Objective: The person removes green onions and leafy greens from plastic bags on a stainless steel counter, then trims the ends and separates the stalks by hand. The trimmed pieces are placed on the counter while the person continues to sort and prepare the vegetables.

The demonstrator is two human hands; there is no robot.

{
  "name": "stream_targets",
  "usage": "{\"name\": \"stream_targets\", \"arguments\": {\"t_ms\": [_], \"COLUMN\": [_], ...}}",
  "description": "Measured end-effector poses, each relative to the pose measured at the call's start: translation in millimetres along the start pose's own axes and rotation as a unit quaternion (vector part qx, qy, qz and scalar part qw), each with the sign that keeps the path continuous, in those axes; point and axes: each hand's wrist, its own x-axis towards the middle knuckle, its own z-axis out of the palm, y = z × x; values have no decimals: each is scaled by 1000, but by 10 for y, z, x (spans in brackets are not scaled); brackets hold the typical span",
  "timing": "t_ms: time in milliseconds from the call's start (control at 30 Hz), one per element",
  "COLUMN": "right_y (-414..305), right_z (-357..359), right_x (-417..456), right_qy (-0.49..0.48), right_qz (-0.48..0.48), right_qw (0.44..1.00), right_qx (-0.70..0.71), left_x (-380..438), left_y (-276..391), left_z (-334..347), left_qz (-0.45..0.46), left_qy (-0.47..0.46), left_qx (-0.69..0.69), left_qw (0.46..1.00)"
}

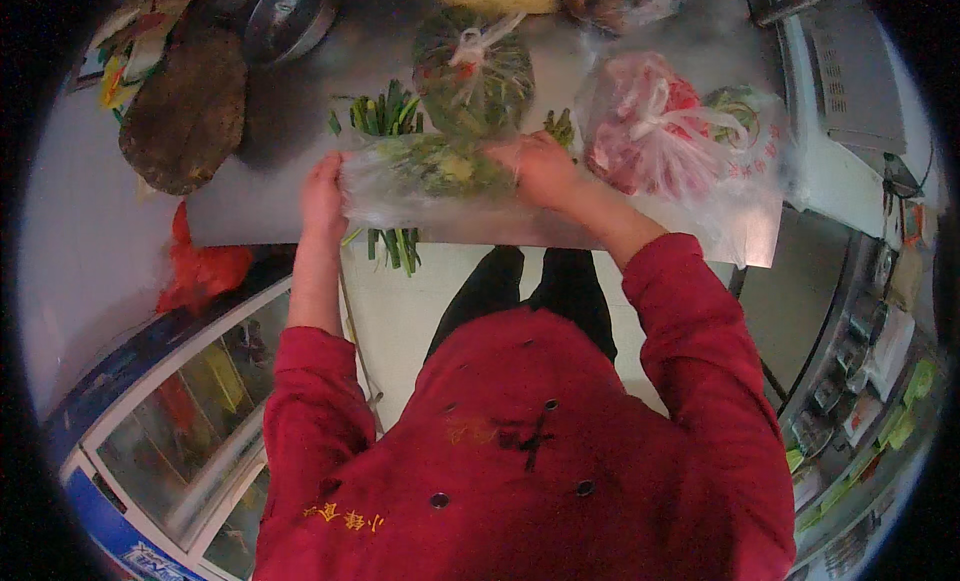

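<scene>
A clear plastic bag of leafy greens (442, 164) stretches between my hands near the table's front edge. My left hand (324, 194) grips the loose left end of the bag. At the other end my right hand (546, 170) is on the plastic, its fingers bunched and partly hidden by the wrist. Cut green stalks (384, 112) stick out behind the bag, and more stalk ends (394, 249) hang over the table edge in front. A few short green stems (559, 124) lie just beyond my right hand. Behind the bag sits a knotted plastic bag of green vegetables (472, 78).
Knotted bags with pink and red contents (645, 130) lie at right on the metal table (262, 213). A metal pan (292, 22) and a dark rounded board (187, 115) stand at left. Below left are a red plastic bag (206, 269) and a glass-fronted cooler (187, 408); shelves (862, 386) line the right.
</scene>
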Motion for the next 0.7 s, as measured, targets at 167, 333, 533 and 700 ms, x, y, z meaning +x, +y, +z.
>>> {"name": "stream_targets", "arguments": {"t_ms": [167,333,533,700], "right_y": [258,288,43,81], "right_z": [-140,-197,-143,-256], "right_x": [-113,-185,-137,-254], "right_qy": [-37,-43,-66,-38], "right_qz": [10,51,31,34], "right_qw": [999,998,996,999], "right_qx": [24,16,-55,-2], "left_x": [244,329,557,689], "left_y": [292,644,254,-478], "left_z": [-703,-1464,-2353,-2387], "left_qz": [6,23,36,-73], "left_qy": [35,96,188,214], "left_qx": [28,-111,-225,-246], "left_qw": [999,989,955,943]}}
